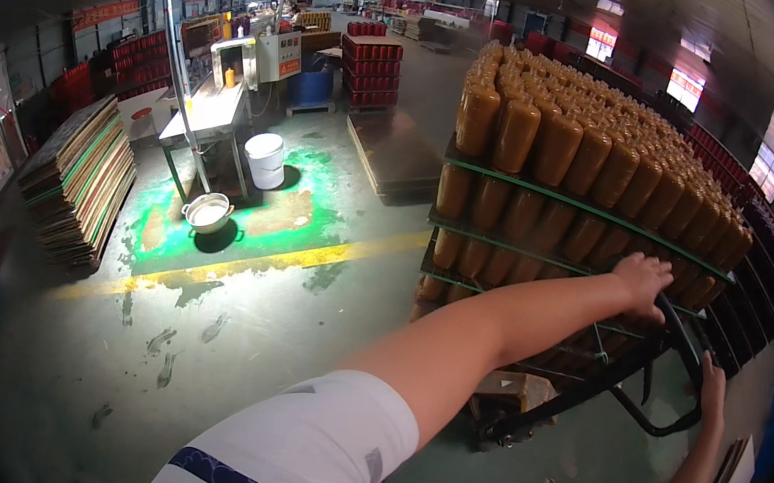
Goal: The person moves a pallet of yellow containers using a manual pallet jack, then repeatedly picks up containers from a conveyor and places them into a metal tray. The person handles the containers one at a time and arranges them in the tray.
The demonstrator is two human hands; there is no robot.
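Note:
My left arm reaches across to a tall stack of clear bottles (574,154) filled with brown liquid, layered between thin boards. At the stack's near edge, my left hand (638,282) lies with its fingers stretched toward the bottles, just by the upper end of a black pallet jack handle (682,341). Whether its palm also rests on the handle is hidden. My right hand (713,390) is closed on the right side of the handle loop. Below the stack, the jack's shaft (572,395) slants down to its base beside a wooden pallet block (515,395).
A leaning pile of boards (87,178) stands at left. Near a lit worktable (213,116) are a white bucket (264,162) and a basin (208,212). Flat boards (393,156) lie behind the yellow floor line (307,255). Red crates (370,71) stand farther back.

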